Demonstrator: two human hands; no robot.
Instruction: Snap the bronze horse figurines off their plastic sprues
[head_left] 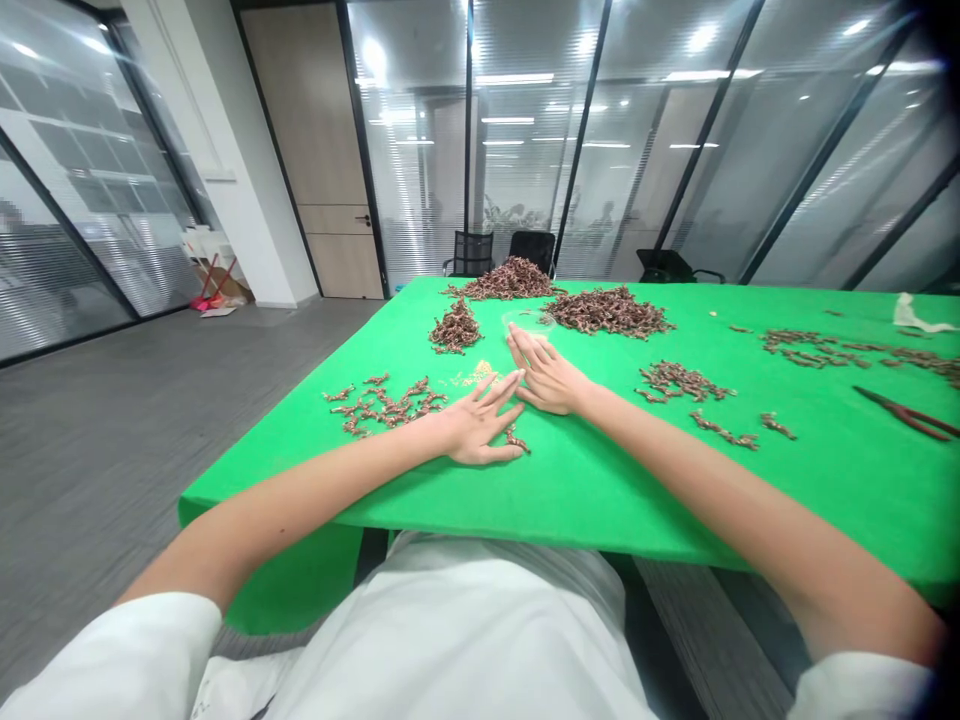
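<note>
My left hand (484, 425) lies palm down on the green cloth (585, 490), fingers spread. Beside its thumb and fingers is a small brown knobbly piece (516, 440), partly covered by the hand. My right hand (547, 375) is stretched out flat, its fingers near the left fingertips and holding nothing that I can see. A clear round dish (529, 321) sits just beyond the right fingertips. Small pale yellow grains (481, 372) are scattered past the left fingers. To the left of that hand is a loose spread of brown knobbly pieces (397, 408).
Brown pieces are heaped in a small pile (455, 328), a back pile (514, 278) and a wide pile (611, 311). A smaller group (682, 381) lies to the right. Red-handled pliers (909, 412) and a crumpled white tissue (919, 316) lie at far right.
</note>
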